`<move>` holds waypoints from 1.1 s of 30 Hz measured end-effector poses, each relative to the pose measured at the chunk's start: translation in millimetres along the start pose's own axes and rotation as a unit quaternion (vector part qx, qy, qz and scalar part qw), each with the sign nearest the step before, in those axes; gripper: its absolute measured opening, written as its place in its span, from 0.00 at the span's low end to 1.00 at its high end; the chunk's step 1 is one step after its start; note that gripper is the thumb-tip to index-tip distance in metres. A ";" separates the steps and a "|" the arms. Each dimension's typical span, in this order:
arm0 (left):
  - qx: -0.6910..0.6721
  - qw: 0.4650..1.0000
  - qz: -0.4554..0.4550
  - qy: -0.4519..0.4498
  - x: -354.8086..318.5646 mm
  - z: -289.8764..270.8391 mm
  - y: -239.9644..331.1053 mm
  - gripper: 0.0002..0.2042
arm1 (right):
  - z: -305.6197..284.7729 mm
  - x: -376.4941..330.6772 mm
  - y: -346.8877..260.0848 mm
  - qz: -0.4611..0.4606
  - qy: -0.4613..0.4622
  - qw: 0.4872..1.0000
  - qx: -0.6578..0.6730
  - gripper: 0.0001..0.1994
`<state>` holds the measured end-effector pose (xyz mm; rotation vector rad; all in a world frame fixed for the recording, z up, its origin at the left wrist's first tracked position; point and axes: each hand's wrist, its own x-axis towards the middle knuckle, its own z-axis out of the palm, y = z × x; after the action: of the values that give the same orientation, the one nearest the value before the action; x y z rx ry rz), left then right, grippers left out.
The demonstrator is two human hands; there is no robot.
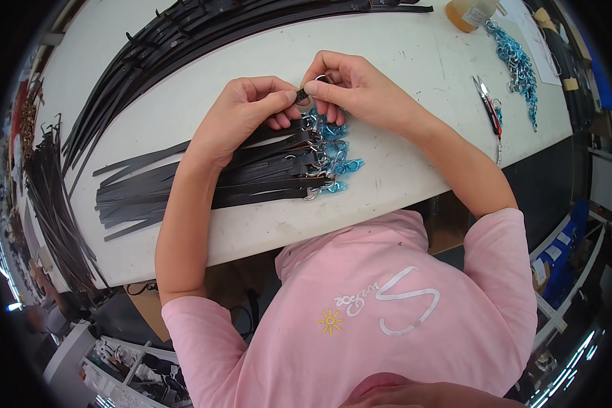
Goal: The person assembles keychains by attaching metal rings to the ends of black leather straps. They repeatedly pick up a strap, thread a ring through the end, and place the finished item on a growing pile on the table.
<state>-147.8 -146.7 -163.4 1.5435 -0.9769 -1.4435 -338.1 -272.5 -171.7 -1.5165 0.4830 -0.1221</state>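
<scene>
My left hand (255, 102) pinches one side of a small black strap end (302, 96) between thumb and fingers. Close against it, my right hand (347, 85) grips the same strap end, thumb on top, with a metal ring (322, 78) showing at its fingers. Both hands are closed and raised a little over the table. Below them lies a row of black straps (251, 178), their right ends fitted with silver rings and clasps (313, 153) in blue plastic wrap (336, 153). Fingers hide part of the held strap.
Long black straps (183, 41) curve along the far left of the white table (401, 64). Another bundle of dark straps (54, 204) hangs at the left edge. Right: blue-wrapped clasps (517, 64), red-and-black handled pliers (487, 109), and an amber container (468, 15).
</scene>
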 end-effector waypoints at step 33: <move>0.003 1.000 -0.001 -0.003 -2.8 -1.0 0.9 0.10 | 2.7 3.2 -0.5 0.014 0.008 1.000 -0.021 0.08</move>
<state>-146.9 -144.4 -161.5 1.5458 -0.9841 -1.4496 -334.1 -271.2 -172.0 -1.5509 0.5218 -0.1030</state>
